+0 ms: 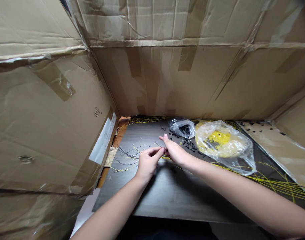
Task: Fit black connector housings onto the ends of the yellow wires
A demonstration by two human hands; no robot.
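My left hand [147, 160] is closed in a pinch, thumb against forefinger, on what looks like a thin dark wire [157, 144] whose end shows just past the fingertips. Touching those fingertips, my right hand [174, 150] is also pinched, with one finger sticking out to the left; whatever it holds is too small and hidden to name. Thin black wires [127, 154] and yellow wires [116, 170] fan out on the table to the left of my hands. More yellow strands [165, 157] pass beneath the hands towards the right.
Small black parts [189, 145] lie scattered beyond my right hand. Behind them are a clear bag of black parts [184, 128] and a larger bag of yellow pieces [218, 138]. Long yellow wires [264, 181] run right across the grey tabletop [152, 200]. Tall cardboard walls [167, 80] enclose it.
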